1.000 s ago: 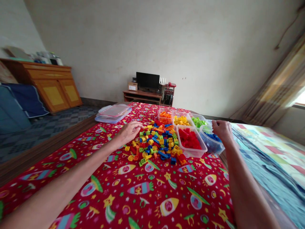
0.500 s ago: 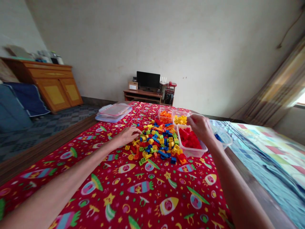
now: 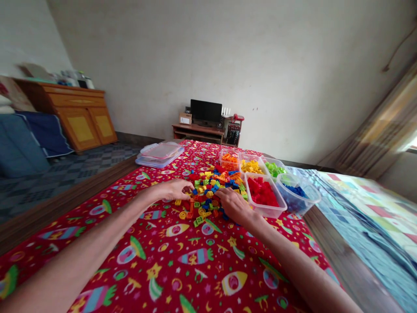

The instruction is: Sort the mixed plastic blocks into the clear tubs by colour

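Observation:
A mixed pile of toy building bricks [image 3: 206, 191] in yellow, blue, orange, green and red lies on the red patterned cloth. At the pile's left edge is my left hand [image 3: 176, 189], its fingers bent and the thumb apart from them, with nothing visible between. My right hand [image 3: 232, 203] reaches over the pile's right side, palm down. Its fingertips are down among the bricks, and I cannot make out whether they pinch one. Close by on the right stands a clear tub of red bricks [image 3: 262, 191].
Behind the red tub are containers of orange bricks [image 3: 230, 161], yellow bricks [image 3: 250, 166] and green bricks [image 3: 274, 168]. A round tub [image 3: 306, 201] with blue bricks stands at the right edge. Stacked lids [image 3: 160, 154] lie at the far left of the cloth [image 3: 195, 256].
My right hand has moved left and down from above the tubs to the brick pile, uncovering the green container. My left hand stays by the pile's left edge, its fingers slightly shifted.

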The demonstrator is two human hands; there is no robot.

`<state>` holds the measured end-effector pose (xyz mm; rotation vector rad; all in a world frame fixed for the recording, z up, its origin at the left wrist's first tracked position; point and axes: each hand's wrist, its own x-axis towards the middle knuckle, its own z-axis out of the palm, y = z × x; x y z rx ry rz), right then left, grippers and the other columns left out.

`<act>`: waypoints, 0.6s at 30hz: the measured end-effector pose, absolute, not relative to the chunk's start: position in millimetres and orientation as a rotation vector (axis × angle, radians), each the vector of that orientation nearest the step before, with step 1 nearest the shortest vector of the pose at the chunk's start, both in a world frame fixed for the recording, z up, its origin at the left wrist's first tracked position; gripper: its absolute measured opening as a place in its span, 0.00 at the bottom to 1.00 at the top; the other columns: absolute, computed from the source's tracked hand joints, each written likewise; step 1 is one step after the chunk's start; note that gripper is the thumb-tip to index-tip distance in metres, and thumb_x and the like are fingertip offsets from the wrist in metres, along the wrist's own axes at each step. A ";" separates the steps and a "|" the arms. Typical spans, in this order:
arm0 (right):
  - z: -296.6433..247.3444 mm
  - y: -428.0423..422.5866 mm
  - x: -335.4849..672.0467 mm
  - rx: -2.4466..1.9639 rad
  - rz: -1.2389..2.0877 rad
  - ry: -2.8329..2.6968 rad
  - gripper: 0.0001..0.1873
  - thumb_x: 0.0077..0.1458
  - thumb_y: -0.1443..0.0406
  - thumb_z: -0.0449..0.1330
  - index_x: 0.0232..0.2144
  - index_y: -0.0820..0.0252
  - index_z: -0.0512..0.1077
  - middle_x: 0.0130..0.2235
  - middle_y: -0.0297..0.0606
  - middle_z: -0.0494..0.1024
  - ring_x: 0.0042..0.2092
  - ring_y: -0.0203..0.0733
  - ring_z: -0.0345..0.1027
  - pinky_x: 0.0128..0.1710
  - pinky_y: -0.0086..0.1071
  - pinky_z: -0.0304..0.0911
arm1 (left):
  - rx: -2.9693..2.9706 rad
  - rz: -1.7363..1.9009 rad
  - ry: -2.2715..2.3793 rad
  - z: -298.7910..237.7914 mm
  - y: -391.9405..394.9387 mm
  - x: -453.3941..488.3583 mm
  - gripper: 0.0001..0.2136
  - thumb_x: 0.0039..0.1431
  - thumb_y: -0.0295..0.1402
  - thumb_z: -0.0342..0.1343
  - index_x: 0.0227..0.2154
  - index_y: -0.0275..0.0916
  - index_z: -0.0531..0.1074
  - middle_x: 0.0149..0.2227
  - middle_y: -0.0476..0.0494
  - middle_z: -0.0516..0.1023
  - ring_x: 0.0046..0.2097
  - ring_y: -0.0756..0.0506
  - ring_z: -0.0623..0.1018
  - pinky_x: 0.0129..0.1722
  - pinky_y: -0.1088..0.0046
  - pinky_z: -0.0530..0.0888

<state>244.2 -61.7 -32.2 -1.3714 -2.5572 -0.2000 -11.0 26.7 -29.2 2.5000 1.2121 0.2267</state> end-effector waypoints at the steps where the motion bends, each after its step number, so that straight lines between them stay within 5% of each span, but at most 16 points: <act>1: -33.2 -61.3 244.4 -1.369 -0.202 -2.549 0.17 0.58 0.75 0.47 0.44 0.60 0.71 0.43 0.43 0.75 0.44 0.41 0.67 0.42 0.30 0.59 | 2.511 0.219 1.202 -29.3 26.8 -10.6 0.16 0.45 0.36 0.54 0.39 0.40 0.75 0.32 0.48 0.80 0.32 0.47 0.77 0.29 0.78 0.70; 8: -35.1 -53.4 249.8 -1.318 -0.220 -2.439 0.16 0.55 0.77 0.49 0.41 0.63 0.72 0.36 0.43 0.75 0.40 0.41 0.66 0.41 0.31 0.60 | 2.455 0.374 1.301 -18.3 25.7 -13.5 0.17 0.50 0.38 0.47 0.39 0.37 0.74 0.30 0.46 0.78 0.30 0.47 0.75 0.29 0.77 0.68; 12: -39.2 -51.3 247.6 -1.210 -0.241 -2.340 0.15 0.55 0.77 0.48 0.37 0.61 0.72 0.33 0.41 0.75 0.38 0.41 0.66 0.39 0.31 0.61 | 2.491 0.561 1.412 -12.8 21.6 -7.1 0.16 0.54 0.40 0.45 0.29 0.35 0.75 0.23 0.48 0.74 0.27 0.48 0.72 0.26 0.76 0.64; 18: -40.5 -54.9 243.0 -1.107 -0.120 -2.220 0.14 0.56 0.74 0.49 0.39 0.60 0.72 0.33 0.40 0.76 0.35 0.38 0.69 0.35 0.28 0.62 | 2.563 0.721 1.173 -34.6 17.5 18.9 0.14 0.57 0.40 0.49 0.37 0.38 0.76 0.35 0.43 0.78 0.35 0.46 0.75 0.35 0.74 0.69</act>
